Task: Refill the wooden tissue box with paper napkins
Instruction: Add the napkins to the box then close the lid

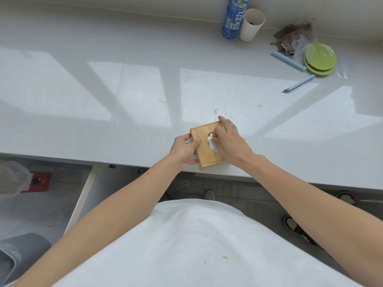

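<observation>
A square wooden tissue box (204,154) lies on the white counter (128,112), close to its front edge. White paper napkin (211,144) shows through the oval opening in the lid. My left hand (183,151) grips the box's left side, thumb on the lid and fingers curled round the edge. My right hand (230,140) lies over the right half of the lid, its thumb and a finger pinching the napkin at the opening.
At the back right stand a blue drink bottle (233,19) and a cream cup (251,24). Further right lie a brown cloth (290,39), green plates (320,59) and two blue sealing clips (288,61). Below the counter are shoes and a grey bin (20,251).
</observation>
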